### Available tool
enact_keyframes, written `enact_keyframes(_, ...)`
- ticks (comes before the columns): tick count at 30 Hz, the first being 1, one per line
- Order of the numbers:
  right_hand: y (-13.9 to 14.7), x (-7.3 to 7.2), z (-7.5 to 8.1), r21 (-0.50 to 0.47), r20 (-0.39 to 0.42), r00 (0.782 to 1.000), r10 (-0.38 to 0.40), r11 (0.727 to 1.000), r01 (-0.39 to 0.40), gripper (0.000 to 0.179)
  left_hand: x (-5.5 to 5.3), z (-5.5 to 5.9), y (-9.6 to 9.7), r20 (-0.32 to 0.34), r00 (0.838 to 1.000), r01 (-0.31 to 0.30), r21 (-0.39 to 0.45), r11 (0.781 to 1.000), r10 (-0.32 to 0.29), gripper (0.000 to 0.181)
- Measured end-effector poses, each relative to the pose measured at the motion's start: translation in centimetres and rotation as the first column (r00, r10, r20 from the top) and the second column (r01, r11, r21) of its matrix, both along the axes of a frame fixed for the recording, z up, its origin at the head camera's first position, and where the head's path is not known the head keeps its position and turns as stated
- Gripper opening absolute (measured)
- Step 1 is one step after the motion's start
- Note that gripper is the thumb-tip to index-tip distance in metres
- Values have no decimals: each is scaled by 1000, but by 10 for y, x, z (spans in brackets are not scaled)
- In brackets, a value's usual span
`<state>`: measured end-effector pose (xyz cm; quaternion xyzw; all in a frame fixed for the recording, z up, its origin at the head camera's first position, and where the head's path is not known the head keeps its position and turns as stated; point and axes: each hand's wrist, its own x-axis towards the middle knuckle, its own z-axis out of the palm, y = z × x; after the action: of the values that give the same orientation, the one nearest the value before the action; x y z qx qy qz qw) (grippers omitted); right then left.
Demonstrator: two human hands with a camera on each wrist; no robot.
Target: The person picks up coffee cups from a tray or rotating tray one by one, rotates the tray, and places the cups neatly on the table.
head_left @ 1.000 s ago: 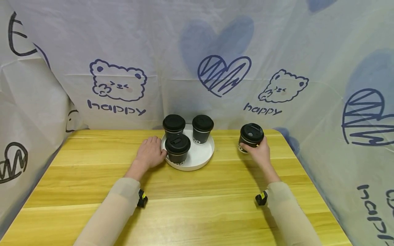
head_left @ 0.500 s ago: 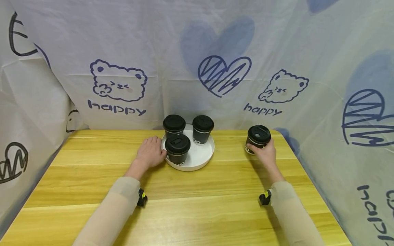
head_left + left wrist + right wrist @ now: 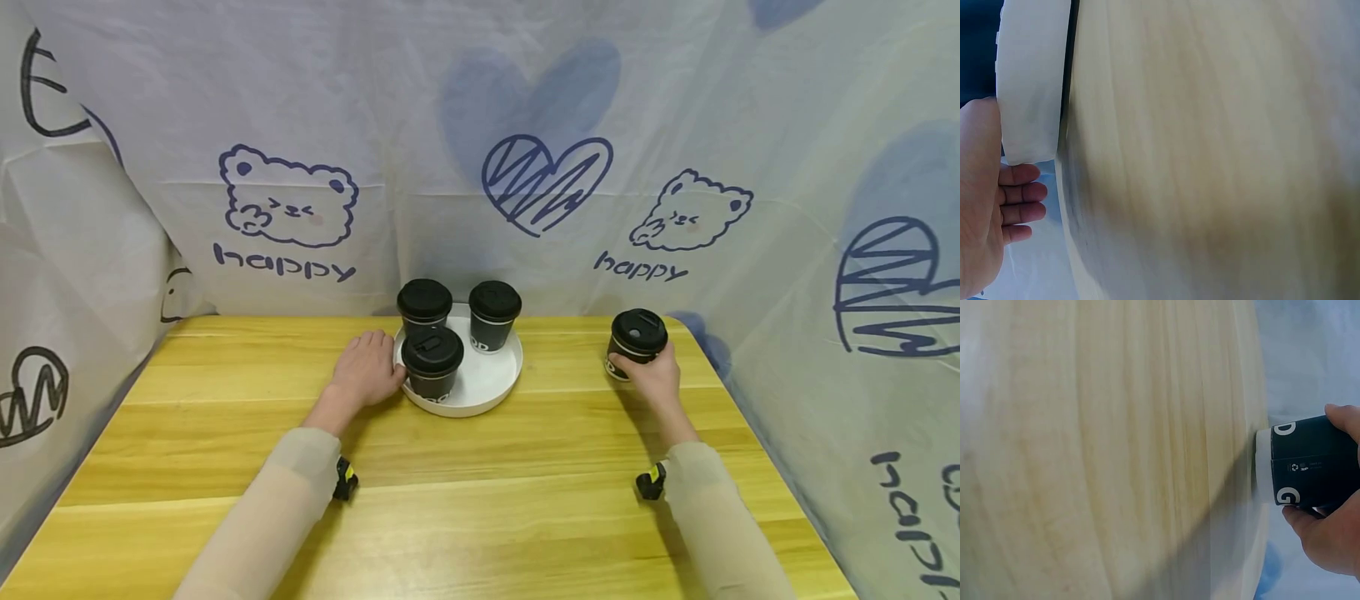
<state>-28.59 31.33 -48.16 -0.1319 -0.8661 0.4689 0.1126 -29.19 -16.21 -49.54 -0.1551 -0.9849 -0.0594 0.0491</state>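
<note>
My right hand (image 3: 657, 375) grips a black paper coffee cup (image 3: 1316, 459) with white lettering and a black lid (image 3: 638, 331), upright at the table's back right. Whether its base touches the wood, I cannot tell. At the left side of a round white tray (image 3: 487, 392), my left hand (image 3: 366, 369) holds the rim, thumb near the top edge and bent fingers (image 3: 1022, 194) along the outer wall. Three similar lidded cups stand in the tray: a front cup (image 3: 432, 362), a back left cup (image 3: 424, 304) and a back right cup (image 3: 493, 315).
The wooden table (image 3: 480, 500) stretches across the view. A pale printed cloth (image 3: 420, 225) hangs behind its back edge and along both sides. Each wrist carries a small black camera, one by the left sleeve (image 3: 262, 517) and one by the right sleeve (image 3: 723, 517).
My right hand has carried its cup rightwards and slightly nearer, away from the tray, slowing lately. The left hand, tray and its three cups have stayed put.
</note>
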Motion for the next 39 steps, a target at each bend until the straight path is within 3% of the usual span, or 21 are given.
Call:
enact_keyframes(32, 10, 2, -8, -44, 27, 1000, -8, 999, 9, 104, 0, -1, 0, 11, 1000, 7, 8, 1000, -7, 49)
enact_keyframes(39, 8, 2, -6, -52, -32, 999, -25, 998, 23, 107, 1, 0, 0, 6, 1000, 4, 17, 1000, -4, 50)
